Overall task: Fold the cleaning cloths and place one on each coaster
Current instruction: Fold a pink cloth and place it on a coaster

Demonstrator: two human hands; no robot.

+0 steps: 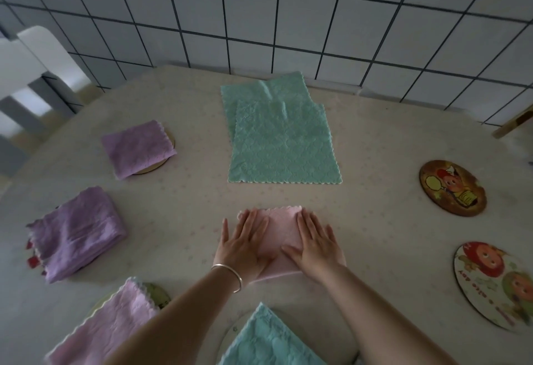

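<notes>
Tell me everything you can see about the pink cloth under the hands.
The pink cloth is a pale pink, soft, textured fabric with a scalloped white edge showing along its far side. It is folded into a small rectangle and lies flat on the table, near the front centre, on no coaster. The left hand and right hand press flat on it with straight fingers, covering its two sides.

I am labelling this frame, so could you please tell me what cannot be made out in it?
- Head view: coaster under the purple cloth on the left, almost wholly covered.
- Head view: number of layers in the pink cloth, pressed under the left hand and right hand.
- Head view: near teal cloth, cut off by the bottom edge.
- Head view: motif on the near-left coaster, mostly under a cloth.
</notes>
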